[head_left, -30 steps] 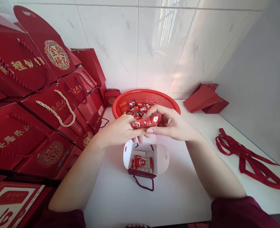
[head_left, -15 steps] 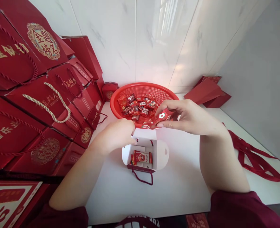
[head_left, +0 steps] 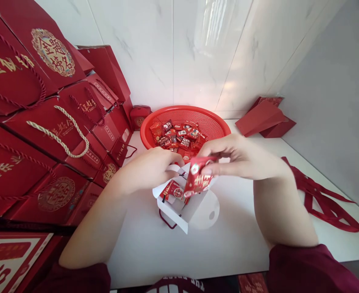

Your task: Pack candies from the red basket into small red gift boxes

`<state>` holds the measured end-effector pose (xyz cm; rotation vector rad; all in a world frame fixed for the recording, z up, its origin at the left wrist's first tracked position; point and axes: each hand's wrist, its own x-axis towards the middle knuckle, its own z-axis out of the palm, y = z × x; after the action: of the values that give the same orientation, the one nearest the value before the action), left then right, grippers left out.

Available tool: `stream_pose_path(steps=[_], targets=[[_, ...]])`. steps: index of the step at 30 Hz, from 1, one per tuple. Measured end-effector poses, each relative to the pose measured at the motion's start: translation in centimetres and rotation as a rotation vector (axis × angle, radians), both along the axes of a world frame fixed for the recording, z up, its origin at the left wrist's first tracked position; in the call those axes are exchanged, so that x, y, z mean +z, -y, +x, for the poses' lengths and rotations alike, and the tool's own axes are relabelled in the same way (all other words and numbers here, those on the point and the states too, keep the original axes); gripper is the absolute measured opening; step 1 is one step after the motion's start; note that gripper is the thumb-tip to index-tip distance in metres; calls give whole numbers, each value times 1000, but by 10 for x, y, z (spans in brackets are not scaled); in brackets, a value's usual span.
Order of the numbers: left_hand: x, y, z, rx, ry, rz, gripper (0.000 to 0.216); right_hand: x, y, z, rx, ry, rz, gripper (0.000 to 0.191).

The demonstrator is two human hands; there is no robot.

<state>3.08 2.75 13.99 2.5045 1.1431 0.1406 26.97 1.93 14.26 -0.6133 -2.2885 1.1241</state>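
A small gift box (head_left: pixel 208 209), white inside with a dark red cord handle (head_left: pixel 167 221), stands open on the white table. Wrapped sweets (head_left: pixel 175 190) lie inside it. My left hand (head_left: pixel 153 167) pinches the box's far edge, its fingertips partly hidden behind the flap. Between the thumb and fingers of my right hand (head_left: pixel 234 158) is a red printed packet (head_left: pixel 196 179), hanging upright over the box opening. Just beyond both hands sits a red plastic basket (head_left: pixel 217 124) with many small wrapped sweets (head_left: pixel 183 142) in it.
Red gift boxes with rope handles (head_left: pixel 60 130) are stacked along the left. A small red box (head_left: pixel 140 116) stands by the basket. Folded red bags (head_left: pixel 266 118) rest against the wall at back right. A dark red ribbon (head_left: pixel 322 199) lies on the right.
My right hand has brought the packet down and nearer, from the basket's front edge to above the box. My left hand now grips the box, which has turned and tilted.
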Motion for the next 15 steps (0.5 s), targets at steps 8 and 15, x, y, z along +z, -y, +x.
stream_pose_path(steps=[8, 15], targets=[[-10, -14, -1, -54, -155, -64, 18, -9, 3, -22, -55, 321, 177, 19], [9, -2, -5, 75, -42, -137, 25, 5, 2, 1, -244, 354, 250, 20]])
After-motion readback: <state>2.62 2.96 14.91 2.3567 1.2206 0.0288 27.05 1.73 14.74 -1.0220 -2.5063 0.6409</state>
